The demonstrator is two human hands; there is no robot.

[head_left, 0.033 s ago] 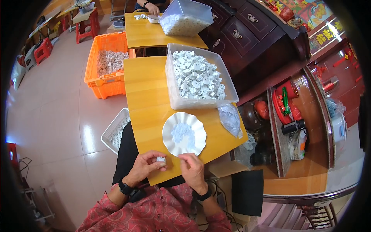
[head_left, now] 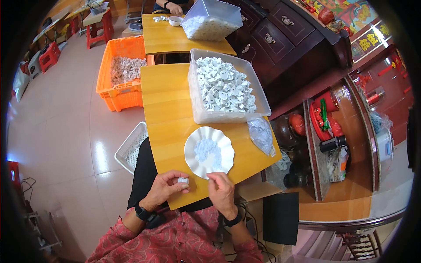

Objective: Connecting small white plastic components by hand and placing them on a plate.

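- Person sits at the near edge of a yellow wooden table [head_left: 169, 109], forearms coming in from 6 o'clock.
- Left hand [head_left: 165, 187] pinches a small white part [head_left: 183, 180] between thumb and fingertips, fingers curled tight around it, at the table's near edge.
- Right hand [head_left: 221, 193] sits just beside it at 3 o'clock, fingertips drawn together near the rim of a white scalloped plate [head_left: 219, 144]; whether they grip anything is too small to tell.
- Plate holds a low heap of tiny white pieces [head_left: 206, 151], at 12 o'clock from the hands.
- Further toward 12 o'clock: a clear plastic tub [head_left: 210, 117] piled with white round parts [head_left: 223, 85]. A clear plastic bag [head_left: 262, 135] lies at 3 o'clock of the plate.
- Orange crate [head_left: 109, 94] on the floor at 10 o'clock; a white basket [head_left: 127, 151] by the person's left knee.
- Step in hand, judged: working on the single part, with the two hands close together.
- Next move likely calls for a fine fingertip grip on one plate piece and steady alignment with the held part.
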